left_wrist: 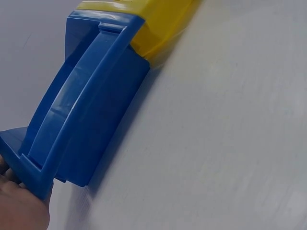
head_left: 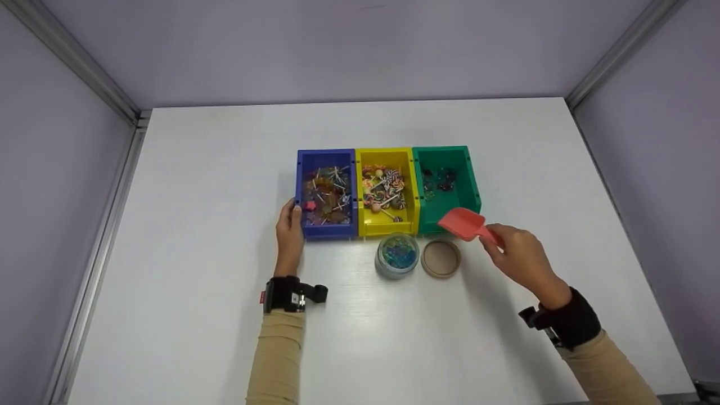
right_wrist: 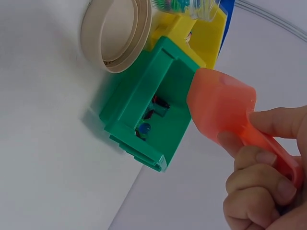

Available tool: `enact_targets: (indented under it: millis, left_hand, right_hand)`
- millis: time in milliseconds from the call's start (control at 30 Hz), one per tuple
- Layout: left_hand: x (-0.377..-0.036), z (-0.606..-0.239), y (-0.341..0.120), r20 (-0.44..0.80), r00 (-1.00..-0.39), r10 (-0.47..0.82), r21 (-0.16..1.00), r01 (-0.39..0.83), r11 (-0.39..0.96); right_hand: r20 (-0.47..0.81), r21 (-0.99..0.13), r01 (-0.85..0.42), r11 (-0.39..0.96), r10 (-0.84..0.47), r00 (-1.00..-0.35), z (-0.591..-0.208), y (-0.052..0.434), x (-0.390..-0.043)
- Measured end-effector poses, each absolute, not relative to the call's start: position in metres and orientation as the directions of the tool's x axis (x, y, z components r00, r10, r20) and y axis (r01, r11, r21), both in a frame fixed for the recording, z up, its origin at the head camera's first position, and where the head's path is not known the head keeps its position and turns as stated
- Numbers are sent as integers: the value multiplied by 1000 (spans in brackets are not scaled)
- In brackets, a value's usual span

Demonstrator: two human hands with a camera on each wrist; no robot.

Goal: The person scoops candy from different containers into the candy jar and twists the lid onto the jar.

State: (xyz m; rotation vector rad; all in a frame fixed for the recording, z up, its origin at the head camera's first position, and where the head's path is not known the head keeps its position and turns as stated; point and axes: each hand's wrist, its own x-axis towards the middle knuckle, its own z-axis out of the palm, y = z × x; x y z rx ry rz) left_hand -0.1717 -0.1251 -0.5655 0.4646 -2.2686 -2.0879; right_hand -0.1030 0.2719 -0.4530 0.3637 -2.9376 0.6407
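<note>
On the desk (head_left: 185, 225), right of middle and well short of the right edge: scoop (head_left: 466, 225), one, red, raised at green bin's (head_left: 466, 185) near right corner; long axis slanting, blade toward far left corner of desk, handle toward near right. Pinched by the handle in right hand (head_left: 523, 259), thumb opposite curled fingers; right the nearer hand to green bin. Left hand (head_left: 289, 236), one, curled round blue bin's (head_left: 330, 231) near left corner. Bins, three, abreast, long axes from far edge to near edge: blue, yellow (head_left: 388, 229), green. Jar (head_left: 394, 274), one, uncovered, before yellow bin, left of scoop and nearer the near edge. Lid (head_left: 441, 259), one, just beside jar. Lollipops (head_left: 394, 180) in yellow bin: heaped, beyond count.
</note>
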Motion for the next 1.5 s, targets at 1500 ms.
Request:
enact_targets:
  millis: [1500]
  left_hand:
    - [-171, -565, -124, -197, -951, -237, 978, -207, 16]
  right_hand:
    - [-2, -462, -112, 880, -128, -992, -486, 253, -166]
